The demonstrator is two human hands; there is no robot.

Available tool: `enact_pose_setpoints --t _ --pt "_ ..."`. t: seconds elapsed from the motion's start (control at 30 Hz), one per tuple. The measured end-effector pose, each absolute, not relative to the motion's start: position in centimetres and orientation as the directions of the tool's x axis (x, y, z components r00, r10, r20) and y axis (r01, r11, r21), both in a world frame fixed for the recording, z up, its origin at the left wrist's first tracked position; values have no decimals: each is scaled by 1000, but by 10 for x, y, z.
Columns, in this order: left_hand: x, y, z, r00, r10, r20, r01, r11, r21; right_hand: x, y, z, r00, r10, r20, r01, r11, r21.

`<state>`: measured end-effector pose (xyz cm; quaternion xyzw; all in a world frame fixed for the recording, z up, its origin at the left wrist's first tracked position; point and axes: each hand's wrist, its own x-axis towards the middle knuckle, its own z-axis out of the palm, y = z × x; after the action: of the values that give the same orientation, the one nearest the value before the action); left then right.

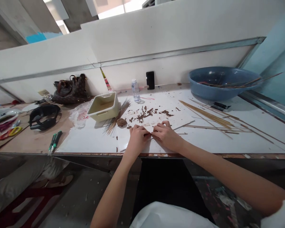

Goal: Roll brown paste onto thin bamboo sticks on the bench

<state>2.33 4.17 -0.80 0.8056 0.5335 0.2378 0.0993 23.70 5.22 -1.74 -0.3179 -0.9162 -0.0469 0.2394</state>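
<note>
Left hand [137,138] and right hand [166,136] low over a white board [95,142] — fingertips [149,134] nearly meeting, curled and pinching a thin pale wooden sliver [152,134] between them. Dark brown wood scraps [142,116] just beyond the fingers.

L hand [137,138] & R hand [166,136] are palm-down just past the front edge of the work bench [142,155], knuckles up, fingers curled. L fingertips [147,134] & R fingertips [155,134] almost meet at centre. L forearm [116,190] comes up steeply; R forearm [218,171] reaches in at a lower angle, from the right.
</note>
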Motion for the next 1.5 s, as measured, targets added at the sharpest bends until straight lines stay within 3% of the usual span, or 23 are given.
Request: enact_pose_setpoints --t 0.23,0.37,0.6,0.93,1.5 --pt "25 46 -6 331 910 249 825 -407 392 236 57 -10 -759 488 432 531 847 -24" --pt "16 47 -7 337 902 270 830 -420 367 238 51 -11 -729 516 450 580 815 4" --pt "-10 41 -3 289 894 341 848 -404 342 245 48 -15 -630 589 506 642 761 -87" --pt "-9 49 -8 272 901 338 844 -392 367 222 56 -14 -624 676 391 639 730 -243" --pt "-15 50 0 347 871 349 864 -441 241 215 57 -4 -668 655 355 629 751 -201"
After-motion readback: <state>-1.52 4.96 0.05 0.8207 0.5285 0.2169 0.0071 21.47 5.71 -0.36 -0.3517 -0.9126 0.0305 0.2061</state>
